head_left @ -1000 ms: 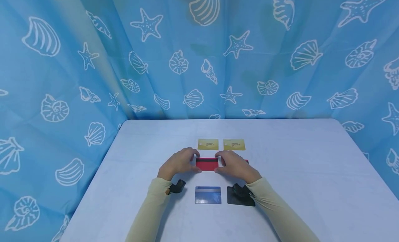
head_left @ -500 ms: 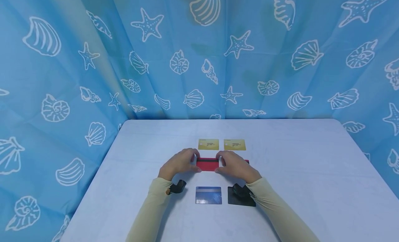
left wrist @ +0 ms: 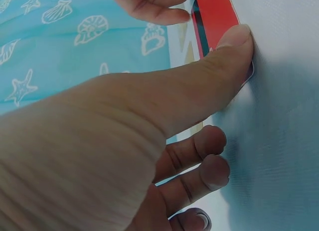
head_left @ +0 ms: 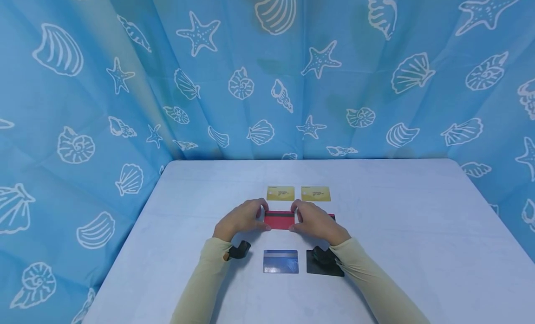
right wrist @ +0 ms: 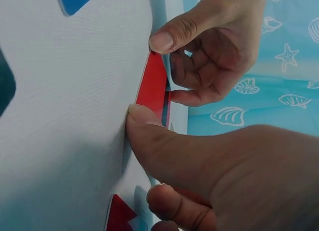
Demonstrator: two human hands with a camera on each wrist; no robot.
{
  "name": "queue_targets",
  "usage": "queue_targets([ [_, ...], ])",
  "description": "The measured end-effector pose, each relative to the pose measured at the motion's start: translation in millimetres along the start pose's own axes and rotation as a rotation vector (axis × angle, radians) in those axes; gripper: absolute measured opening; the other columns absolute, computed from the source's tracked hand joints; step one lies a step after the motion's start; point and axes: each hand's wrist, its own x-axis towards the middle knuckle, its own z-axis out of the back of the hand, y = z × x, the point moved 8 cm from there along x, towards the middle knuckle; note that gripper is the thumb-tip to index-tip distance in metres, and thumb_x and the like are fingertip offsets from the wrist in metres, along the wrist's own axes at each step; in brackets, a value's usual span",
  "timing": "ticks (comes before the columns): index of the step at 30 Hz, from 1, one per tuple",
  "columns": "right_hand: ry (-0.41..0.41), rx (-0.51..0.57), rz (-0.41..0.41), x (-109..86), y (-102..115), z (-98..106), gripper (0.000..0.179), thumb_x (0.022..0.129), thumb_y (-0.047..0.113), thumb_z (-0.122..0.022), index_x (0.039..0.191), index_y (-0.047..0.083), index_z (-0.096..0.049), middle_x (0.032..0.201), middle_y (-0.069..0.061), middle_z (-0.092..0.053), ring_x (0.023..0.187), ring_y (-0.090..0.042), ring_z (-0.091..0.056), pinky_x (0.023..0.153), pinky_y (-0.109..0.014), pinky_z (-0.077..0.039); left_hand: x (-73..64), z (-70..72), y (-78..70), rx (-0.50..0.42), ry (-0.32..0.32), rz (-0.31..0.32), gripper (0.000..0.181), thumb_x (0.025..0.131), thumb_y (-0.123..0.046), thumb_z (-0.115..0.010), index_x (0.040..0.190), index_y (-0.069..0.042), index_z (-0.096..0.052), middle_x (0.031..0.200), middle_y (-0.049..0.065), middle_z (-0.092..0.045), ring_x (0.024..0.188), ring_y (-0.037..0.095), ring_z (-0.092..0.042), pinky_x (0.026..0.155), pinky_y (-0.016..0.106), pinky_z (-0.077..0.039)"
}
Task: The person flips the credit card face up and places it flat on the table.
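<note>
A red card with a dark stripe lies on the white-covered table in the head view. My left hand grips its left end, thumb on the near edge and a finger on the far edge. At the opposite end, my right hand holds it the same way. In the left wrist view the left thumb covers a corner of the red card. A second red card shows below the right hand in the right wrist view; in the head view that hand mostly hides it.
Two gold cards lie side by side beyond the hands. Nearer the body are a blue card and a black card, the latter partly under the right wrist camera. A blue shell-print curtain borders the table.
</note>
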Motion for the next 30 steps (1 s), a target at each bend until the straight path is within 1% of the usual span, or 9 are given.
queue_targets([
  [4,0.003,-0.02,-0.002,0.4,-0.8,-0.2,0.055,0.083,0.024,-0.088,0.128,0.007,-0.061,0.085,-0.002,-0.058,0.078,-0.015,-0.055,0.07,-0.028,-0.047,0.0,1.5,-2.1,0.002,-0.007,-0.037,0.051,0.084,-0.026,-0.088,0.125,-0.013,-0.06,0.101,0.003,-0.063,0.094,0.017,-0.057,0.087,0.034,-0.054],
  [6,0.005,-0.033,-0.005,0.6,-2.0,-0.5,0.055,0.084,0.026,-0.087,0.128,0.007,-0.062,0.086,-0.002,-0.058,0.079,-0.015,-0.055,0.071,-0.029,-0.047,0.2,1.8,-2.5,0.006,-0.008,-0.043,0.051,0.084,-0.027,-0.088,0.125,-0.013,-0.06,0.101,0.002,-0.063,0.094,0.017,-0.057,0.086,0.034,-0.054],
  [9,0.007,-0.047,-0.004,1.3,-3.0,-1.0,0.052,0.083,0.027,-0.087,0.125,0.007,-0.064,0.086,-0.002,-0.058,0.079,-0.016,-0.055,0.071,-0.029,-0.048,0.8,1.3,-2.6,0.005,-0.006,-0.037,0.051,0.084,-0.027,-0.087,0.125,-0.013,-0.059,0.101,0.002,-0.063,0.094,0.017,-0.058,0.086,0.034,-0.054],
  [20,0.021,-0.034,-0.011,0.0,-0.5,0.3,0.06,0.08,0.028,-0.09,0.13,0.007,-0.062,0.087,-0.002,-0.058,0.08,-0.016,-0.055,0.072,-0.029,-0.047,0.4,0.9,-2.1,0.017,0.0,-0.013,0.052,0.085,-0.029,-0.087,0.126,-0.014,-0.06,0.099,0.002,-0.062,0.093,0.017,-0.057,0.085,0.034,-0.052],
  [26,0.026,-0.013,-0.024,-2.1,0.7,3.5,0.063,0.079,0.026,-0.091,0.131,0.006,-0.061,0.085,-0.003,-0.057,0.078,-0.015,-0.055,0.07,-0.029,-0.047,1.7,1.0,-0.9,0.012,0.007,-0.003,0.054,0.085,-0.03,-0.086,0.129,-0.015,-0.059,0.101,0.002,-0.062,0.094,0.016,-0.058,0.086,0.033,-0.054],
  [30,0.027,-0.032,-0.031,-1.7,0.8,3.2,0.064,0.078,0.027,-0.091,0.131,0.006,-0.061,0.087,-0.003,-0.058,0.08,-0.015,-0.056,0.071,-0.029,-0.048,1.0,1.0,-0.8,0.006,0.012,0.002,0.055,0.085,-0.031,-0.086,0.13,-0.015,-0.059,0.1,0.002,-0.062,0.094,0.016,-0.058,0.084,0.033,-0.054],
])
